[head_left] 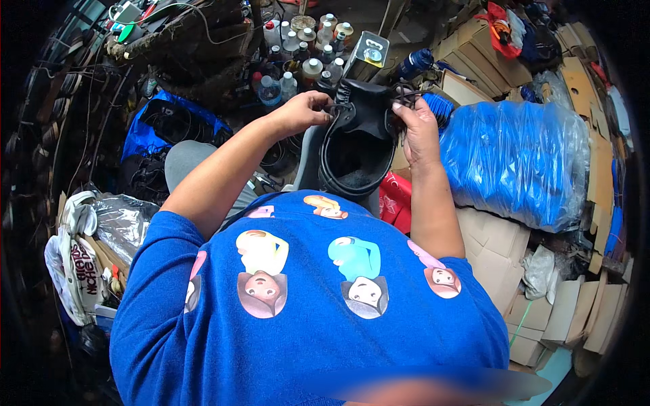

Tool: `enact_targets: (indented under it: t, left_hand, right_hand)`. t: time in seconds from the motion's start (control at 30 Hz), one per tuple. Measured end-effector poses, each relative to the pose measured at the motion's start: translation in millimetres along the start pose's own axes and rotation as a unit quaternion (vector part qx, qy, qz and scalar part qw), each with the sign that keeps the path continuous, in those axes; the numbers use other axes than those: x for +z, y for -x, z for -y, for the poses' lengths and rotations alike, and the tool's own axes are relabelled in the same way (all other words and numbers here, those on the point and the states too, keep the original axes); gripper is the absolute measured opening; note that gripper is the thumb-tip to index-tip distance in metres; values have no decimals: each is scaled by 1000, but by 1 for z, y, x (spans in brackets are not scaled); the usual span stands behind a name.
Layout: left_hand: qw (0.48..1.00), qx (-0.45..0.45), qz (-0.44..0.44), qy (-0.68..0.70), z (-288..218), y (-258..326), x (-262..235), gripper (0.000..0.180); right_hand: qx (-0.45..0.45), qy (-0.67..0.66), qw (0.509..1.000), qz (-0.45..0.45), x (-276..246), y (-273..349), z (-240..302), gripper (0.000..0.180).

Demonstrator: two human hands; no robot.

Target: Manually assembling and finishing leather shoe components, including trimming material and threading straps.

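A black leather boot [326, 159] rests at my lap with its opening facing me and its tongue [365, 91] standing up at the far end. My left hand [299, 114] pinches a dark shoelace [340, 107] at the boot's left eyelet edge, thumb and fingers pressed together. On the other side, my right hand [420, 128] grips the lace, whose loose loops show above its fingertips. Both hands are at about the same height, one on each side of the tongue. The toe of the boot is hidden.
Beyond the boot stand a metal can [369, 55] and several bottles [312, 70]. A large plastic-wrapped blue bundle [514, 162] lies at the right, with cardboard boxes [489, 247] around it. At the left are a blue bag [145, 128] and a white printed cloth [71, 264].
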State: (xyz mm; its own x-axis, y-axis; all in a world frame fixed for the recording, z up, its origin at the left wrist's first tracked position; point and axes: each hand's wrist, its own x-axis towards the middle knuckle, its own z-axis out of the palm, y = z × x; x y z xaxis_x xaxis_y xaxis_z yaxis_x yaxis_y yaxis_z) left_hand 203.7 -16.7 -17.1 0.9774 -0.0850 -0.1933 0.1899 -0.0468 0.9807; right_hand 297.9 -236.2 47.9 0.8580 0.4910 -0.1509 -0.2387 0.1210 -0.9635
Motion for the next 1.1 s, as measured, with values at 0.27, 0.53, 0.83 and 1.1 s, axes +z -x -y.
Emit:
enact_targets:
  t: [0.27,0.53,0.83,1.1]
  left_hand:
    - [995,12,-28,100,-18,-3,-7,15]
    - [971,-118,-82,-190,-21,-26,-4,24]
    - [946,-99,-15,309,5,-10,-9,15]
    - [920,-7,-57,387,-10,14,-19,29]
  right_hand:
    - [-12,76,996,43,7,-1,7,38]
    - [-5,38,995,92,-1,-6,-5,55]
    - [-4,-7,994,105,0,-5,-1,62]
    - [24,4,987,158,2,-12,5,60]
